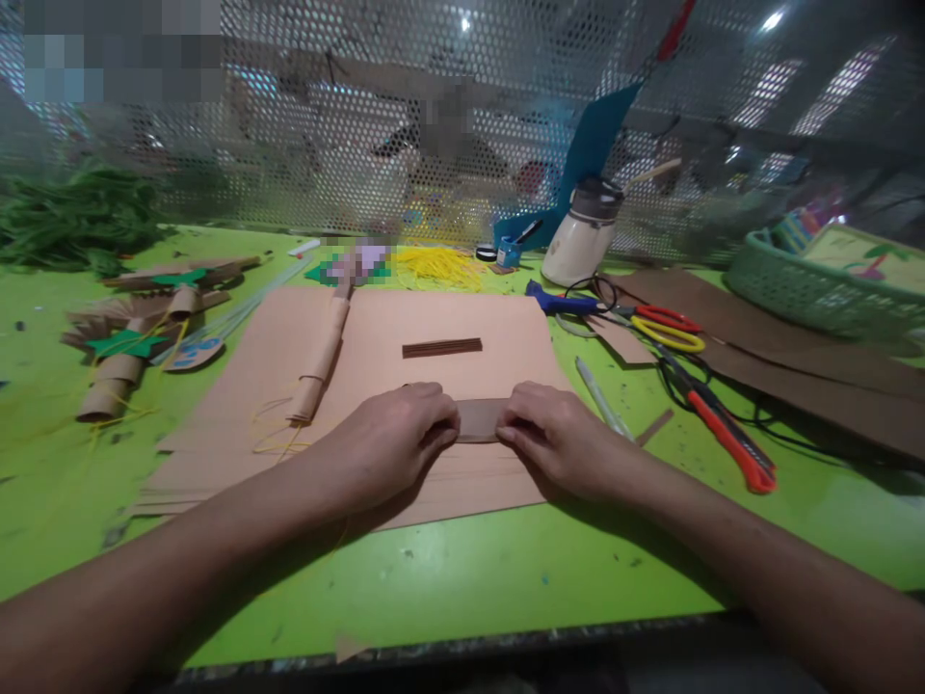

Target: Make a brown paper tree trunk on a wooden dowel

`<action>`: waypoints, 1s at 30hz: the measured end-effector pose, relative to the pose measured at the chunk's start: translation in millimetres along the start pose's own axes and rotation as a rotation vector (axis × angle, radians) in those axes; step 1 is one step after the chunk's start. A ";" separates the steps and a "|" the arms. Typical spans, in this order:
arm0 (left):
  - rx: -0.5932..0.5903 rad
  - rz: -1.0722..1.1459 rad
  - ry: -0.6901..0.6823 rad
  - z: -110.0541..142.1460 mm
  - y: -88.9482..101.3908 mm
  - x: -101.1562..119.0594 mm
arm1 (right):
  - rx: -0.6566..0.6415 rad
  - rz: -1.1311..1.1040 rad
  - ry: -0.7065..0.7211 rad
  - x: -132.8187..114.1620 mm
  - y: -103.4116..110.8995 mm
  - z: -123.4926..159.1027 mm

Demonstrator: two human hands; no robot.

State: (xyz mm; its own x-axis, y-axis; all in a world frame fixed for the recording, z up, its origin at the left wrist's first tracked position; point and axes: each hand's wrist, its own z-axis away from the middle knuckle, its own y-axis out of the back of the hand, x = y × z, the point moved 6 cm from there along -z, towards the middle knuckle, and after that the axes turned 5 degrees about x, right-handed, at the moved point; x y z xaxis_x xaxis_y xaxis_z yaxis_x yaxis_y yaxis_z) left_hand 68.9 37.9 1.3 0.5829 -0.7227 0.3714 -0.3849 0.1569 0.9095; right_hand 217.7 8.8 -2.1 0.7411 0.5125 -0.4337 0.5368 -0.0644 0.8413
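Between my two hands lies a short strip of brown paper (478, 421), just above the stacked tan paper sheets (383, 318). My left hand (405, 434) pinches the strip's left end, fingers curled. At its right end, my right hand (556, 429) grips it the same way, thumb and fingers together. A narrow pleated brown paper piece (441, 347) rests on the sheets just beyond the strip. To the left of it, a rolled paper tube (319, 361) with yellow string lies across the sheets.
Finished-looking tube figures (119, 361) with green stars lie left. On the right are a glue gun (564, 301), scissors (665, 328), a red cutter knife (733, 439), a pen (603, 397) and a green basket (795, 294). A cream jar (582, 236) stands by the mesh screen (325, 145).
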 end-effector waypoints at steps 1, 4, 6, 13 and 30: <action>-0.002 0.003 0.008 0.2 0.9 0.0 | 0.002 0.001 -0.005 0.1 0.2 -0.3; 0.005 0.020 0.044 0.7 2.9 0.1 | 0.004 0.012 -0.020 1.0 0.5 -1.1; 0.010 0.034 0.048 0.8 3.1 0.4 | 0.000 0.012 -0.038 2.3 1.0 -1.4; -0.015 0.024 0.003 -0.8 0.4 -4.2 | -0.021 0.008 -0.095 5.1 3.2 -1.2; 0.064 -0.016 -0.061 6.1 -3.4 -7.6 | -0.041 -0.095 0.043 5.4 5.2 0.6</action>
State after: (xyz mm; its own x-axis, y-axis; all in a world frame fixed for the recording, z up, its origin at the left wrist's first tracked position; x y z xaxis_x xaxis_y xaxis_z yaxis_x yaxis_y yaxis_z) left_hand 61.4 38.8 -5.7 0.5456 -0.7647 0.3429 -0.4222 0.1027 0.9007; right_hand 224.7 10.7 -0.2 0.6694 0.5507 -0.4986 0.5862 0.0207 0.8099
